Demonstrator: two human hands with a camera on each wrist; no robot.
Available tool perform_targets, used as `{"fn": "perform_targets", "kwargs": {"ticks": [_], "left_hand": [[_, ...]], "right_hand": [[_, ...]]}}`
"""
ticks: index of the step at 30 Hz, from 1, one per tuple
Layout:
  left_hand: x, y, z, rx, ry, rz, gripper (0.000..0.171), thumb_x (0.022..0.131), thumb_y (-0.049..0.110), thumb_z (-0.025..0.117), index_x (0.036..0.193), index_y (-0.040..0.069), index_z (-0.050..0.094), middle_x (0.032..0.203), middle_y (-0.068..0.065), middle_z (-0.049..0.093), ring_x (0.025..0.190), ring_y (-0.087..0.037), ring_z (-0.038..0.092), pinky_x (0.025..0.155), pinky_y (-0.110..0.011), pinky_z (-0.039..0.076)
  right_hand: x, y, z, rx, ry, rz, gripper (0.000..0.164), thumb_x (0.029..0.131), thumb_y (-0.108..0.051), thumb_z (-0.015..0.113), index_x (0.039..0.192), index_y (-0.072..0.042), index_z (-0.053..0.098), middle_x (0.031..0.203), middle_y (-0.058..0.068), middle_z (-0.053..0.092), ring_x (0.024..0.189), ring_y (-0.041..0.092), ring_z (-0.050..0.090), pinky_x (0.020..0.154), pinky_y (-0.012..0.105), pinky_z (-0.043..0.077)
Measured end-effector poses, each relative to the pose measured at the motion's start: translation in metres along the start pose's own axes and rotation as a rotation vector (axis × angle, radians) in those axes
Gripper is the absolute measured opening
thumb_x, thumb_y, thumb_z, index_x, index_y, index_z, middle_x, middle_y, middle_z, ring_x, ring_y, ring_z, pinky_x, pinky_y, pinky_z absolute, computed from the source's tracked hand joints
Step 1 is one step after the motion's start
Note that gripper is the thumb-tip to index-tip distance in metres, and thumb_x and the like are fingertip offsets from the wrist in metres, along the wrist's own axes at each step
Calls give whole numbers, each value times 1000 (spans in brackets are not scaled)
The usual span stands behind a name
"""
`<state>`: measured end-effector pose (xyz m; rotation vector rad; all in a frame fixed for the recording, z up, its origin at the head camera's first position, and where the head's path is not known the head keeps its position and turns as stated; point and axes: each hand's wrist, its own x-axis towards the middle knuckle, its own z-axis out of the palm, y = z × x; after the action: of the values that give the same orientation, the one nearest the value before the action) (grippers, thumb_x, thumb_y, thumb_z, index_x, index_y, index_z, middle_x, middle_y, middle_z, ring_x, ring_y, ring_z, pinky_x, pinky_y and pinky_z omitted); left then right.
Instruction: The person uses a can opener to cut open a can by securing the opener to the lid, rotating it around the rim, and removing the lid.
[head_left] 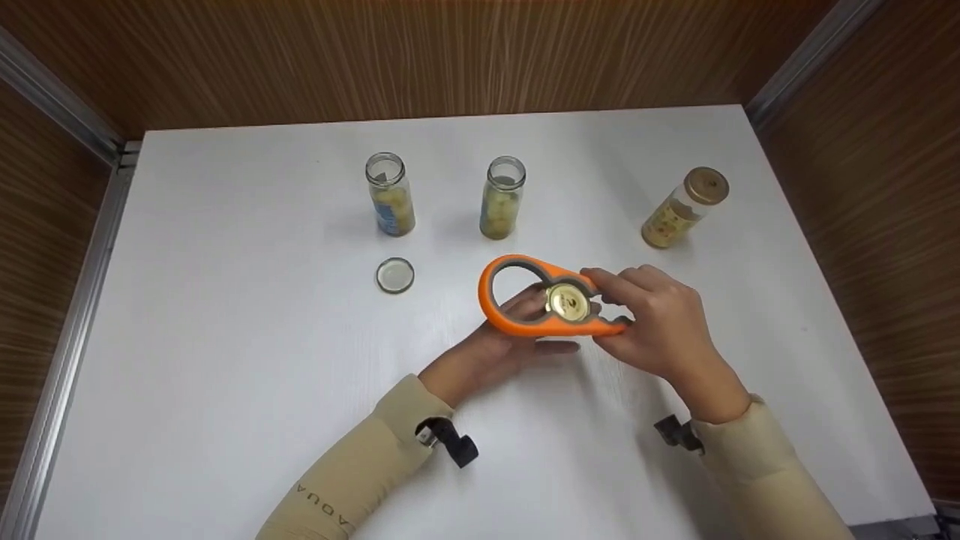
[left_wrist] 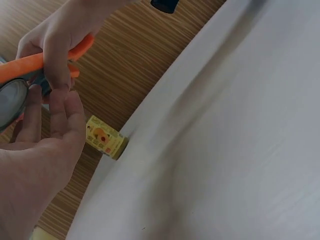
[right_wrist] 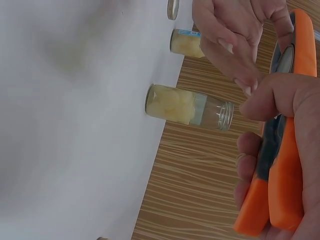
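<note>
My right hand [head_left: 664,319] grips an orange and grey jar opener [head_left: 517,327] by its handles, above the table. A gold lid [head_left: 568,302] sits in the opener's smaller ring, beside the larger ring. My left hand [head_left: 491,356] is under the opener, palm turned up, its fingers extended and fingertips right at the lid's edge. In the right wrist view the left fingers [right_wrist: 240,45] show loosely spread beside the opener [right_wrist: 286,175]. Part of the left hand is hidden behind the opener in the head view.
Two lidless glass jars [head_left: 393,206] [head_left: 500,206] with pale contents stand at the back. A loose lid [head_left: 395,275] lies before the left one. A jar with a gold lid [head_left: 675,214] stands back right. Wood-grain panels [head_left: 450,60] border the white table [head_left: 225,300].
</note>
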<state>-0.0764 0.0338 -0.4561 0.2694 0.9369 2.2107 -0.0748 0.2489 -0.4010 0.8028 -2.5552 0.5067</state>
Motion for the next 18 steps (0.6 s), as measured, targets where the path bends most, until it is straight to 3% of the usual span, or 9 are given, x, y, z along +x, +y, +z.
{"fn": "perform_targets", "kwargs": {"ticks": [7, 14, 18], "left_hand": [[3, 0, 1, -84, -15, -11, 70, 84, 45, 73, 144, 15, 51, 142, -7, 58, 124, -19, 57, 94, -37, 47], [-2, -1, -1, -70, -44, 42, 78, 84, 52, 74, 145, 12, 47, 140, -12, 58, 130, -24, 55, 99, -38, 47], [-1, -1, -2, -66, -33, 29, 84, 79, 55, 78, 144, 13, 47, 139, -10, 58, 127, -22, 57, 100, -37, 47]], "right_hand": [[0, 0, 0, -7, -20, 8, 48, 68, -19, 78, 115, -18, 75, 78, -2, 69, 74, 16, 61, 52, 36, 48], [2, -1, 1, 3, -26, 12, 50, 67, -17, 78, 116, -18, 74, 77, -1, 68, 72, 17, 59, 53, 35, 47], [3, -1, 1, -2, -18, 6, 51, 66, -16, 79, 117, -19, 74, 77, -2, 67, 71, 17, 58, 52, 36, 46]]}}
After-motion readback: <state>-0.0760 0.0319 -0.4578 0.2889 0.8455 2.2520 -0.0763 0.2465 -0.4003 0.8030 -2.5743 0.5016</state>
